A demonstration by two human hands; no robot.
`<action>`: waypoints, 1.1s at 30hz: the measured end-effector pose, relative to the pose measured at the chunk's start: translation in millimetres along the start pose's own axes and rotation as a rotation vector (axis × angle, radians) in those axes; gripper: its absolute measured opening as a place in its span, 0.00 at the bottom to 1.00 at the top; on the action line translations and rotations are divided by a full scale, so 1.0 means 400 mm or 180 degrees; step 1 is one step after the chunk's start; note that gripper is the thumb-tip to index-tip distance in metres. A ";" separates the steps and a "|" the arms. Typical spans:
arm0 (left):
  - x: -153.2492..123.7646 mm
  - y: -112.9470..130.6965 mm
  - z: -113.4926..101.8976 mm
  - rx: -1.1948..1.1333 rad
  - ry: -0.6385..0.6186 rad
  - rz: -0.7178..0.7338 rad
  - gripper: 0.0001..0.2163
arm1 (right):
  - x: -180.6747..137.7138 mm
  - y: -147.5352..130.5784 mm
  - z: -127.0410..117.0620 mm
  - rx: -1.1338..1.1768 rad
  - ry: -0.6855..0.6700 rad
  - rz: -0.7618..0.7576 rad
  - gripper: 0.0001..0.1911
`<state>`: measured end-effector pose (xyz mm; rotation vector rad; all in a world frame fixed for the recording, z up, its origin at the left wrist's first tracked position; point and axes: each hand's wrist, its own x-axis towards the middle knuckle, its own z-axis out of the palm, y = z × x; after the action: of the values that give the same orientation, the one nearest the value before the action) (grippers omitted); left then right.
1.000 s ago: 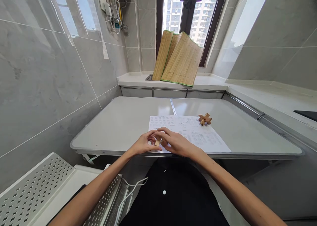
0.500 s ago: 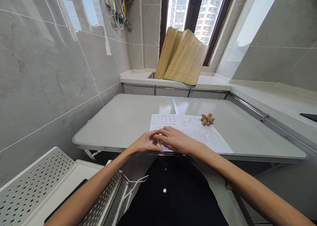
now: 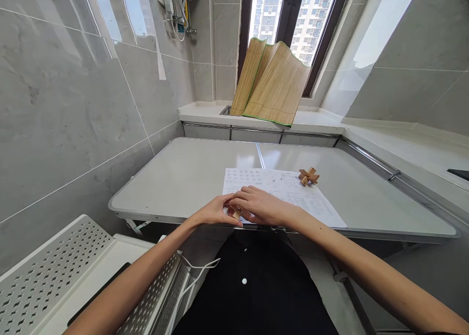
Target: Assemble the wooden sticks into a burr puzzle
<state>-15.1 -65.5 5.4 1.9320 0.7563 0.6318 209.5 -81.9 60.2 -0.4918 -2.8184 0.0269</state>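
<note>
Brightness: my view is bright and evenly lit, daylight throughout.
Source: light pours in through the window (image 3: 289, 17) at the top centre of the frame.
Glare: pale window reflections streak the glossy wall tiles (image 3: 110, 27) at upper left and upper right; the table (image 3: 183, 178) shows a soft sheen.
Shadows: faint and soft; only a thin one under my hands at lower centre.
Distortion: wide-angle lens bends the walls outward at both edges and stretches my forearms at the bottom.
Focus: sharp overall; print on the paper (image 3: 289, 193) is too small to read.
</note>
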 end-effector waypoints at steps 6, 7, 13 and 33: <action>-0.002 0.003 -0.006 -0.0012 -0.0036 -0.0041 0.27 | 0.006 0.000 0.003 0.0076 -0.0011 -0.0089 0.19; -0.001 0.003 -0.007 -0.0029 -0.0056 -0.0035 0.27 | 0.006 0.001 0.004 0.0121 0.0013 -0.0091 0.19; 0.001 0.001 -0.011 -0.0070 -0.0161 0.0001 0.27 | 0.003 0.007 0.013 0.0169 0.0127 -0.0107 0.16; 0.015 -0.024 -0.033 -0.0568 0.0165 -0.0099 0.22 | 0.001 0.042 0.065 0.0335 0.1096 0.0479 0.25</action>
<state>-22.6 -50.1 3.3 1.7436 0.7353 0.7085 207.6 -65.2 34.3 -0.6177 -2.4267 0.1093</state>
